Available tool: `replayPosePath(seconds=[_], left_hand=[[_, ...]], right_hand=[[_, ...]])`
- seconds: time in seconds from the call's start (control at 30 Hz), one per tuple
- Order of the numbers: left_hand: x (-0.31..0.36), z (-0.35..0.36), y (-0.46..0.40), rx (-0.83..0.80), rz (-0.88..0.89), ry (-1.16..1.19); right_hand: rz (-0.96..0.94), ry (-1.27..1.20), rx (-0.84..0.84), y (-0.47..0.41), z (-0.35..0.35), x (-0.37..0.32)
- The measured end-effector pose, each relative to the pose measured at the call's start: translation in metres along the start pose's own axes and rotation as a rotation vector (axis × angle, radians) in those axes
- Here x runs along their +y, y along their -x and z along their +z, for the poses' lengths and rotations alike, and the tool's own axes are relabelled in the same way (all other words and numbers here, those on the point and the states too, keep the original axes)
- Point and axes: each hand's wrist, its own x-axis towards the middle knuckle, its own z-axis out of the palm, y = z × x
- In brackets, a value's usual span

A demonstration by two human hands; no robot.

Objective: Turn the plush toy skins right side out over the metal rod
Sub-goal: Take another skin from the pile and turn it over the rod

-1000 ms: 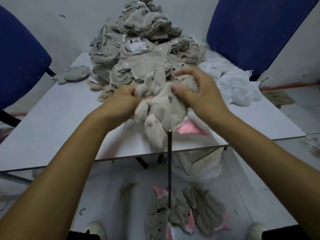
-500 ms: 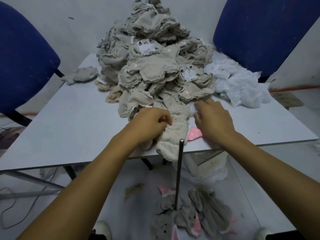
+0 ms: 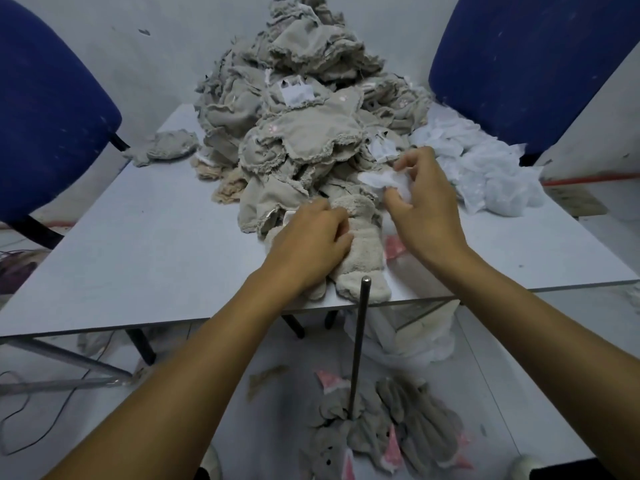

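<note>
A fuzzy beige plush skin (image 3: 363, 251) lies at the table's near edge, its lower end just behind the tip of the upright metal rod (image 3: 358, 344). My left hand (image 3: 308, 247) rests on the skin's left side with curled fingers gripping it. My right hand (image 3: 420, 206) is lifted behind the skin and pinches a tuft of white stuffing (image 3: 381, 178). A tall heap of inside-out beige skins (image 3: 298, 109) fills the back of the table.
The white table (image 3: 138, 244) carries a loose pile of white stuffing (image 3: 485, 164) at right and one stray skin (image 3: 166, 147) at left. Blue chairs (image 3: 45, 109) flank it. Finished grey-and-pink skins (image 3: 388, 434) lie on the floor around the rod's base.
Both hands brought the fuzzy skin down from above the rod onto the table edge. My right hand then let go of it and moved back to pick up white stuffing.
</note>
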Motion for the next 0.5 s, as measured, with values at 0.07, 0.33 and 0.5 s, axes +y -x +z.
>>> replayPosePath(seconds=[0.07, 0.33, 0.5], left_hand=[[0.006, 0.004, -0.002, 0.074, 0.029, 0.012], [0.008, 0.004, -0.009, -0.055, -0.131, 0.018], [0.005, -0.001, -0.01, -0.128, -0.259, 0.295]], right_hand=[[0.0, -0.122, -0.001, 0.001, 0.001, -0.012], [0.041, -0.043, -0.088, 0.03, 0.012, -0.009], [-0.121, 0.042, -0.056, 0.049, 0.016, -0.009]])
